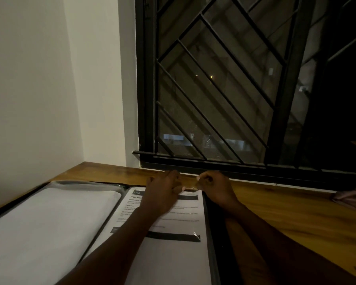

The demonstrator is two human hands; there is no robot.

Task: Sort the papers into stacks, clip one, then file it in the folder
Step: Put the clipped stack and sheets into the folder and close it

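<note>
On the wooden worktop [286, 212] below a barred window [214, 89], a dark folder [209, 223] lies open and flat, with one corner near the white wall [29, 89]. Its left half shows a plain pale pocket [49, 223]. Its right half carries a printed paper [169, 264], which lies face up with its heading at the far end. Two black bands cross the paper: an upper band [190, 197] near the heading and a lower band [173, 237] about halfway down.

Both hands are at the far edge of this right half, close together but not touching. The left hand [162, 192] reaches in across the paper, back upward. Its fingers are bent and the tips come down at the paper's top edge, just past the upper band. The right hand [214, 188] sits at the folder's far right corner, with its fingers curled in and the thumb meeting the forefinger. Something small glints between the two hands, but the light is too dim to make it out. I cannot tell whether either hand grips the paper, that small thing, or nothing. The right forearm runs over the bare wood just beside the folder's right edge.

A pinkish cloth [351, 200] lies at the worktop's far right, well apart from the folder.
</note>
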